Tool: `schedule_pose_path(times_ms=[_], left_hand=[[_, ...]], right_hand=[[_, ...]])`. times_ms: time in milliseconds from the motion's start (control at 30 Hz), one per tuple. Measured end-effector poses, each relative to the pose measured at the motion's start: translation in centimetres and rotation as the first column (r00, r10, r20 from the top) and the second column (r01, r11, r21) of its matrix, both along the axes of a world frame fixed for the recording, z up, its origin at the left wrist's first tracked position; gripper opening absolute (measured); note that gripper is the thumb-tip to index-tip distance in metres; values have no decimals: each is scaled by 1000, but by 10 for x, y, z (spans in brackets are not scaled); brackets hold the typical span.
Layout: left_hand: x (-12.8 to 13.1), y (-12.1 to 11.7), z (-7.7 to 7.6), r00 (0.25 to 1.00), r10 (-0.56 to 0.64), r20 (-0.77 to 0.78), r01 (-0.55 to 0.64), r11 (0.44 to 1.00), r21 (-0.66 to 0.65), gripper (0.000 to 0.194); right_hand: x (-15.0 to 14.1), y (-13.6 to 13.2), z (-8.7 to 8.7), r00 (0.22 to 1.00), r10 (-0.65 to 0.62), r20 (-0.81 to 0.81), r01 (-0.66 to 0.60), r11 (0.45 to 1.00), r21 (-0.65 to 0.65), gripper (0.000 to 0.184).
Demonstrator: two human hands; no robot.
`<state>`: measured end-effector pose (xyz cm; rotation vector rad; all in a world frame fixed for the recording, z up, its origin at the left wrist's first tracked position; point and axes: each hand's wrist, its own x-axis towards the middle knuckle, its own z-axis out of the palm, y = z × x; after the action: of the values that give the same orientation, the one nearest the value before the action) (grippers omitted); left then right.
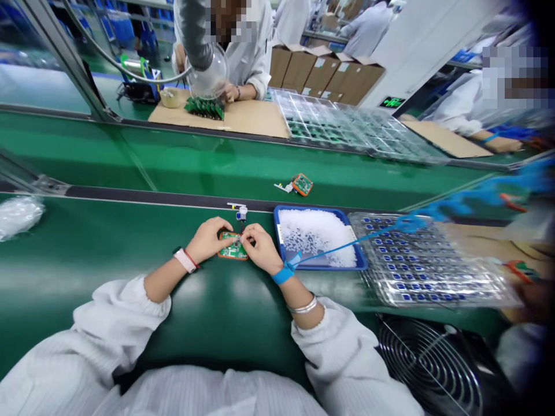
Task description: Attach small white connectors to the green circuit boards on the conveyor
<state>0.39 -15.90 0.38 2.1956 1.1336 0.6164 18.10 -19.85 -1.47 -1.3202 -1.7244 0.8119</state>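
So the person at this bench is working on a green rectangular circuit board with an orange rim (233,249), which is lying on the shiny green work surface (208,323), right between both hands and just left of a blue plastic tray (323,268) holding loose white granules (312,227). The bare left hand (211,240) is gripping the board's left side, thumb reaching over the top. The bare right hand (261,248) is curling its thumb and fingers in at the upper right corner, but they're hiding whatever is there, so I can't tell if they're pinching a wire, a plug or just the edge. A small white-and-blue part (241,214) is sitting just beyond that corner, and a thin dark lead (243,226) seems to be running from it toward the board. My read: one hand is steadying while the other is doing fine fingertip fitting or adjusting right where that lead is meeting the board. If so, the next move is calling for a firm left hold, a light right touch and no tugging on the lead. Meanwhile a similar orange-rimmed board (302,184) is lying farther out, well apart from the hands.
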Motion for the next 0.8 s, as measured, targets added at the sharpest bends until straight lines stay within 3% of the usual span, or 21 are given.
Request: schedule_pose_path(times_ms=[67,133,233,300,433,533,600,667,800], left_hand=[[-7,-8,-2,992,-104,-68,111,988,106,55],[-11,-14,-1,971,-190,-145,211,967,146,70],[-15,-14,7,956,-236,-175,257,960,110,68],[-15,-3,14,966,-244,-84,246,969,12,69],[-11,44,29,955,-83,286,142,971,-192,59],[-2,94,39,907,144,396,-108,988,-111,53],[6,125,42,901,225,370,-259,965,43,57],[10,149,40,909,256,329,-322,932,165,62],[1,176,22,971,233,45,-236,928,288,65]], right_hand=[[0,1,-2,995,-65,-77,69,997,47,14],[-1,3,-3,974,-162,-160,175,982,72,18],[0,9,-5,927,-276,-254,307,947,92,21],[0,12,-7,899,-312,-307,353,932,88,23],[-1,17,-13,852,-337,-400,383,923,37,26],[0,16,-14,854,-326,-406,370,929,32,26],[0,14,-12,867,-318,-385,363,930,50,25],[1,12,-9,880,-314,-357,357,932,60,24],[1,8,-2,902,-294,-315,327,943,57,23]])
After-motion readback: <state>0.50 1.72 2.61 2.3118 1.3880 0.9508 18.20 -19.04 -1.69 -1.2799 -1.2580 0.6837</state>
